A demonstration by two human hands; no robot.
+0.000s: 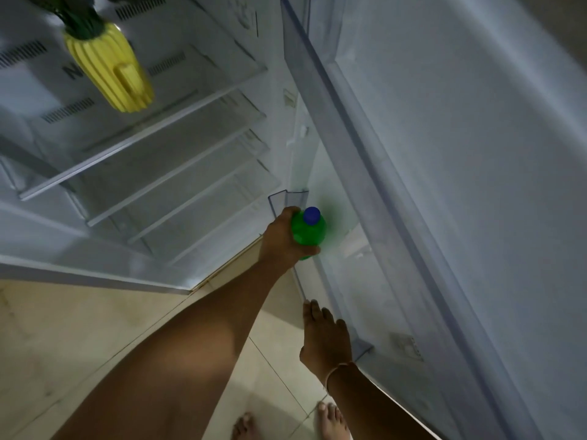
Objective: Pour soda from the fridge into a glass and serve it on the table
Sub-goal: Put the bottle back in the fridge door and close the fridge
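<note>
A green soda bottle (309,231) with a blue cap stands in the lower door rack (286,196) of the open fridge. My left hand (281,239) is wrapped around the bottle's shoulder, just below the cap. My right hand (327,336) rests on the clear front rail of the door rack, closer to me, fingers lying over its edge. No glass is in view.
The fridge door (460,185) stands open on the right. Bare glass shelves (158,147) fill the fridge body on the left. A yellow pineapple-shaped jug (111,71) sits on the top shelf. Tiled floor (79,338) and my bare feet are below.
</note>
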